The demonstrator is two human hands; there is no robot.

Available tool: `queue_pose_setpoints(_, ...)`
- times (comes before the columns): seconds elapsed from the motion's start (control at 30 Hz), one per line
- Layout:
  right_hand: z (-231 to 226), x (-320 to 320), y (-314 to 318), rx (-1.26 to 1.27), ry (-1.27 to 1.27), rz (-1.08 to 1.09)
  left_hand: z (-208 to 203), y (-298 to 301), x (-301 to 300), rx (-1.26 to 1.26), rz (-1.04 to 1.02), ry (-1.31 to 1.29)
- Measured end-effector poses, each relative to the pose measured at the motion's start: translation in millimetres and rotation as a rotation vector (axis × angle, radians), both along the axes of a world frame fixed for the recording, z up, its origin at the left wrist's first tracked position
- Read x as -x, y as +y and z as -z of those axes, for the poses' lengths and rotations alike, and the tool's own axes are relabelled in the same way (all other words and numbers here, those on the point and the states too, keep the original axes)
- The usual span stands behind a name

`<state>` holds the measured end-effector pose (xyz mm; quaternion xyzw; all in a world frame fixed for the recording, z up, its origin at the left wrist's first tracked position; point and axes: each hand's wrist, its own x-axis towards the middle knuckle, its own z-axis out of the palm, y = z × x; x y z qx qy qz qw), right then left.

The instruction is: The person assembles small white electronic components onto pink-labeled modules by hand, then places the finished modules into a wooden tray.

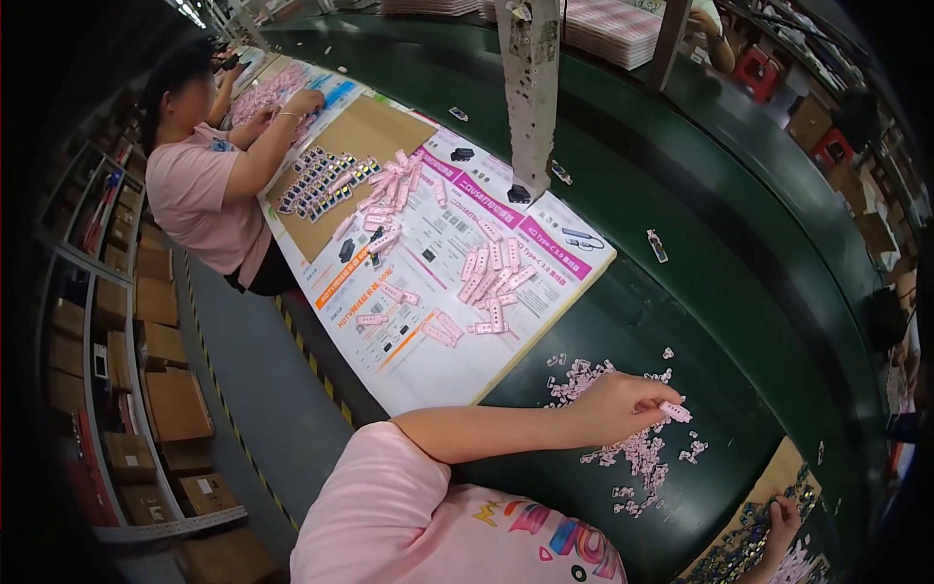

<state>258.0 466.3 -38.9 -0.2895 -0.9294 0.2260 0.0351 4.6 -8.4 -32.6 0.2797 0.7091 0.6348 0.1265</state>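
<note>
My left hand pinches a small pink plastic casing between thumb and fingers. It is held over a loose pile of small pink plastic parts on the dark green table. At the lower right, my right hand reaches in among many small dark circuit boards heaped on a cardboard sheet. Its fingers are bent close together, and anything between them is too small to make out. More pink parts lie beside that hand.
Ahead, a printed white sheet carries several groups of pink casings. Beyond it, boards stand in rows on brown cardboard. A co-worker sits at the far left. A pale post rises at the table; shelves with cartons line the left.
</note>
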Motion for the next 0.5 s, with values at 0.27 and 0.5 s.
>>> queue_pose_setpoints(0.27,7.2,14.4,-16.5,-0.358,0.113,-0.015,-2.0,-3.9,-0.8,0.026,0.028,-0.062)
queue_pose_setpoints(0.5,-66.5,107.9,-176.5,0.465,0.416,0.070,2.1,5.1,0.6,-0.097,0.060,-0.310)
